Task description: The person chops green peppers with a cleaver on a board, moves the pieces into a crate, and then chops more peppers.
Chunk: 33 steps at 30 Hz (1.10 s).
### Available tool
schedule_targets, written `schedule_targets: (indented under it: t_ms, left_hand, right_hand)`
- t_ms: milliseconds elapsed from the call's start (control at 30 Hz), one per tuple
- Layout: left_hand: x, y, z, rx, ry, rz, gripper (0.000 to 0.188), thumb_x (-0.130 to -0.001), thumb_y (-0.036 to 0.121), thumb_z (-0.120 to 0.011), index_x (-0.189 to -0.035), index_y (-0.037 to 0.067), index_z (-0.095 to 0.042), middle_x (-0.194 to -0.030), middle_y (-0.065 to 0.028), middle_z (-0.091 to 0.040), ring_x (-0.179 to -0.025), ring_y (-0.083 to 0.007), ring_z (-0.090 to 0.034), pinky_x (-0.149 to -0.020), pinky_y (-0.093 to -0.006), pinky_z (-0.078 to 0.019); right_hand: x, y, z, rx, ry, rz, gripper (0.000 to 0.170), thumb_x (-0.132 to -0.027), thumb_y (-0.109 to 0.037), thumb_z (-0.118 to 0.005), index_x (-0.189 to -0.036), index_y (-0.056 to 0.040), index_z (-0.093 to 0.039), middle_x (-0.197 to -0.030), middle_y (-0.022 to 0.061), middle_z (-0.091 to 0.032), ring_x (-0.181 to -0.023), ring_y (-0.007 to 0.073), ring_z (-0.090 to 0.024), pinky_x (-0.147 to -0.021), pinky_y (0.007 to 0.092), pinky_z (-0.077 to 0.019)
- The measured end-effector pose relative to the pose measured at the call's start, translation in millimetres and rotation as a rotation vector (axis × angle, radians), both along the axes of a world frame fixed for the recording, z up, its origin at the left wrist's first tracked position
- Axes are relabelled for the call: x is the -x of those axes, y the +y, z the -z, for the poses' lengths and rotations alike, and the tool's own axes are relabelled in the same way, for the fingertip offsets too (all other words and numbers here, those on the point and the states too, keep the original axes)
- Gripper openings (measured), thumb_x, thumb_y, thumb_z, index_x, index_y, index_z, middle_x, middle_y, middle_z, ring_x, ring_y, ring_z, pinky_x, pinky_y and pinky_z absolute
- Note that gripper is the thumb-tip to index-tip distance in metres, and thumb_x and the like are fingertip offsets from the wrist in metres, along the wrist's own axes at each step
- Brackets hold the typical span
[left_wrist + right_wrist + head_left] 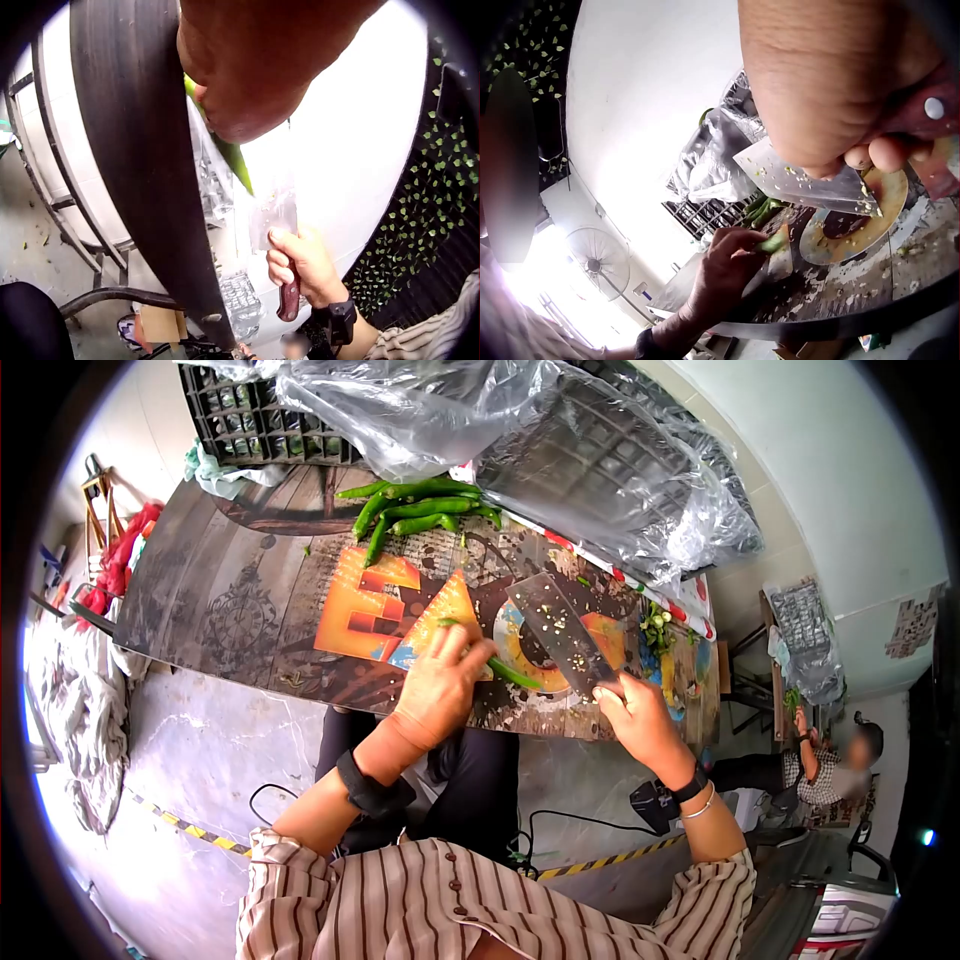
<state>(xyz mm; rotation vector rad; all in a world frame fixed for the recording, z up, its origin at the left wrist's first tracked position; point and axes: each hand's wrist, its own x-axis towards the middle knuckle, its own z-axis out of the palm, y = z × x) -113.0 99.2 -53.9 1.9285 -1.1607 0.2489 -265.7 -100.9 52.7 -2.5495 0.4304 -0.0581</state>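
Note:
My left hand (438, 685) pinches a long green chili pepper (515, 674) over the printed tabletop (190, 580), its tip pointing toward the right hand. In my right hand (645, 725) is a cleaver (550, 622), gripped by its dark red handle (288, 298). Small pale and green bits cling to the wide blade (799, 184), which is held over the table to the right of the pepper. Beyond the left hand lies a pile of whole green chili peppers (425, 508). My left palm hides part of the held pepper in the left wrist view.
Black plastic crates (265, 415) covered with clear plastic sheeting (640, 480) stand along the table's far side. Green scraps (657, 628) lie at the right end, and small bits are scattered around. Another person (825, 765) sits farther off to the right.

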Motion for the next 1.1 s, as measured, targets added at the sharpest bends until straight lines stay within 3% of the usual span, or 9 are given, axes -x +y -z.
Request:
schedule_targets:
  t_ms: [233,300,333,500,633,767,900,1033,1100]
  left_hand:
    - [-14,1,-26,0.382,0.134,0.046,0.031,-0.077,-0.012,-0.057,-0.104,0.001,-0.052,-0.100,-0.0138,-0.053,-0.090,-0.0282,-0.058,-0.074,-0.0321,-0.0483]
    - [-5,-5,-19,0.534,0.874,0.180,0.024,-0.086,-0.004,-0.058,-0.106,0.001,-0.047,-0.094,-0.0090,-0.057,-0.086,-0.0161,-0.059,-0.076,-0.0276,-0.0482]
    - [-4,-8,-14,0.563,0.972,0.179,0.029,-0.086,-0.001,-0.060,-0.110,0.001,-0.044,-0.094,-0.0073,-0.059,-0.078,-0.0112,-0.059,-0.071,-0.0248,-0.0493]
    - [-17,-3,0,0.287,0.923,-0.062,0.048,-0.082,0.002,-0.064,-0.121,0.001,-0.038,-0.093,-0.0076,-0.057,-0.069,-0.0128,-0.058,-0.061,-0.0255,-0.0491]
    - [-25,4,-21,0.169,0.317,-0.332,0.072,-0.070,0.000,-0.069,-0.133,0.006,-0.035,-0.105,-0.0131,-0.050,-0.085,-0.0197,-0.058,-0.067,-0.0301,-0.0485]
    - [-29,16,-26,-0.151,-0.156,-0.026,0.049,-0.069,0.009,-0.070,-0.116,0.009,-0.057,-0.121,-0.0101,-0.050,-0.109,-0.0275,-0.053,-0.097,-0.0400,-0.0387]
    - [-33,10,-11,-0.237,-0.157,0.199,0.039,-0.073,0.013,-0.069,-0.111,0.014,-0.063,-0.105,-0.0049,-0.061,-0.104,-0.0262,-0.056,-0.102,-0.0427,-0.0334]
    - [-26,-2,-3,-0.140,0.020,0.115,0.026,-0.076,0.012,-0.068,-0.101,0.011,-0.065,-0.097,-0.0069,-0.063,-0.099,-0.0271,-0.058,-0.094,-0.0402,-0.0392]
    - [-22,-7,3,-0.025,0.038,0.123,0.022,-0.075,0.009,-0.068,-0.097,0.009,-0.064,-0.097,-0.0075,-0.062,-0.094,-0.0285,-0.059,-0.085,-0.0392,-0.0443]
  right_hand:
    - [19,-8,5,-0.076,-0.118,0.066,0.020,-0.087,-0.013,-0.062,-0.085,0.0062,-0.057,-0.068,0.0183,-0.061,-0.054,0.0200,-0.053,-0.053,0.0321,-0.0415]
    - [20,-7,3,-0.133,-0.078,0.113,0.021,-0.088,-0.014,-0.061,-0.086,0.0065,-0.057,-0.067,0.0161,-0.060,-0.056,0.0144,-0.049,-0.053,0.0312,-0.0412]
    - [22,-7,4,-0.189,-0.060,0.143,0.022,-0.089,-0.015,-0.060,-0.086,0.0062,-0.056,-0.066,0.0142,-0.058,-0.057,0.0134,-0.048,-0.054,0.0311,-0.0411]
    - [28,-8,13,-0.268,-0.032,0.183,0.024,-0.091,-0.017,-0.057,-0.086,0.0057,-0.055,-0.063,0.0089,-0.053,-0.060,0.0116,-0.045,-0.057,0.0308,-0.0411]
    - [27,-4,14,-0.356,-0.003,0.172,0.023,-0.091,-0.018,-0.057,-0.085,0.0043,-0.054,-0.061,0.0046,-0.050,-0.054,0.0093,-0.046,-0.050,0.0292,-0.0407]
    - [27,1,17,-0.521,0.079,0.146,0.021,-0.092,-0.017,-0.054,-0.084,0.0003,-0.047,-0.060,0.0004,-0.048,-0.047,0.0065,-0.048,-0.042,0.0262,-0.0403]
    - [26,8,21,-0.635,0.075,0.137,0.019,-0.093,-0.017,-0.052,-0.089,-0.0008,-0.044,-0.060,0.0014,-0.050,-0.046,0.0077,-0.050,-0.043,0.0259,-0.0421]
    - [24,21,14,-0.604,0.071,0.170,0.018,-0.093,-0.016,-0.051,-0.090,0.0003,-0.043,-0.060,0.0048,-0.052,-0.045,0.0092,-0.050,-0.042,0.0277,-0.0420]
    - [26,24,11,-0.366,0.117,0.120,0.019,-0.092,-0.014,-0.052,-0.093,0.0027,-0.044,-0.062,0.0127,-0.055,-0.048,0.0222,-0.056,-0.048,0.0349,-0.0454]
